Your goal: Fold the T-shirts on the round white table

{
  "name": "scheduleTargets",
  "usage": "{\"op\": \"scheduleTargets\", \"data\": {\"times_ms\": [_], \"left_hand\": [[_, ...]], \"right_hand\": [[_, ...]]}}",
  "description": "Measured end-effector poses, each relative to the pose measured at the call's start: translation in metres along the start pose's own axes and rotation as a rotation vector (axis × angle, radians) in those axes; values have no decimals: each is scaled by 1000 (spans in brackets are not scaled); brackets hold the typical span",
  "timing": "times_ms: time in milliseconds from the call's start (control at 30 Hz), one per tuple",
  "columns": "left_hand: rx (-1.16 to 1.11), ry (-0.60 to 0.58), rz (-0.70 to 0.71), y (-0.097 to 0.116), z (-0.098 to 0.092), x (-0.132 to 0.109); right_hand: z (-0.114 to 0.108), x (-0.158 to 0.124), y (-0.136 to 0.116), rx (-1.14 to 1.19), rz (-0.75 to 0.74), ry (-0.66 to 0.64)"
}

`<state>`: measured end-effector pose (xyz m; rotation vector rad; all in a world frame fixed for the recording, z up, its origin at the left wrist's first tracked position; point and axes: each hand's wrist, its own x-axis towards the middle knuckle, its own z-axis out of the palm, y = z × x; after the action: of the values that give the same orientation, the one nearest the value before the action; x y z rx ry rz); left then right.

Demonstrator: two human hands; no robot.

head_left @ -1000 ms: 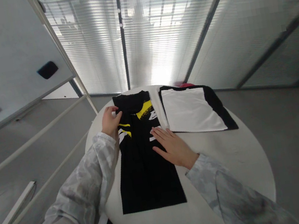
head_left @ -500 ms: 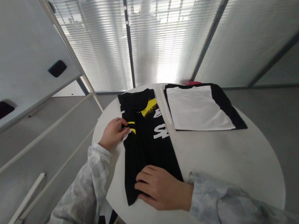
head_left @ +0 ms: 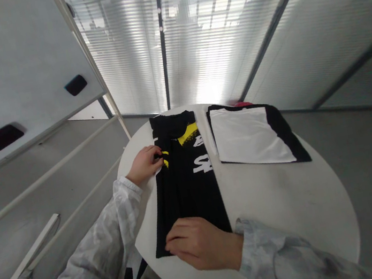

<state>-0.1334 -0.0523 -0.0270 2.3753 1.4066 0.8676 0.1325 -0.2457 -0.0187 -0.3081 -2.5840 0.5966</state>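
A black T-shirt (head_left: 195,195) with yellow and white print lies folded into a long, narrow strip, its collar at the far side. At its left edge, beside a yellow stripe, my left hand (head_left: 144,164) has thumb and fingers pinched on the cloth. My right hand (head_left: 203,243) is over the near hem, with its fingers bent together on the fabric close to the left corner. The palm hides part of that hem.
The round white table (head_left: 275,205) carries a folded white garment (head_left: 249,136) on black cloth (head_left: 278,124) at the right. A white board (head_left: 15,54) on a metal frame (head_left: 48,171) stands at the left. Blinds (head_left: 211,59) hang behind the table.
My right hand has moved slightly toward me and left along the hem, and the near left corner has shifted with it. My left hand keeps its place on the edge.
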Motion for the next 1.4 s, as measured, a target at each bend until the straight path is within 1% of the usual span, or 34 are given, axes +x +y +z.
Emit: {"op": "scheduleTargets", "data": {"times_ms": [100,267,367,500,567,700,800,933,1033,1133,1267,1400], "left_hand": [[13,-21,32,2,-3,-1],[29,-34,59,7,-8,-2],[41,-20,37,9,-8,-2],[135,76,-70,14,-9,-8],[184,79,-115,18,-11,-15],[188,-34,-94,31,-16,-36],[218,-85,-89,48,-22,-58],[271,-147,-187,78,-27,-94],[223,-195,-243,93,-26,-113],[149,-243,-258,95,-28,-122],[82,-285,-303,88,-35,-122],[114,-315,-316,88,-39,-124]], "right_hand": [[-5,0,-2,-35,71,-1],[-19,0,2,-80,360,102],[-25,0,12,-150,453,119],[-28,-3,24,-130,448,101],[-29,-5,28,-116,434,101],[-31,-4,31,-117,425,89],[-31,-2,30,-151,459,106],[-27,-1,29,-244,587,198],[-23,0,32,-260,591,206],[-20,1,35,-198,556,202],[-23,1,35,-98,551,248],[-26,2,32,-104,568,246]]}}
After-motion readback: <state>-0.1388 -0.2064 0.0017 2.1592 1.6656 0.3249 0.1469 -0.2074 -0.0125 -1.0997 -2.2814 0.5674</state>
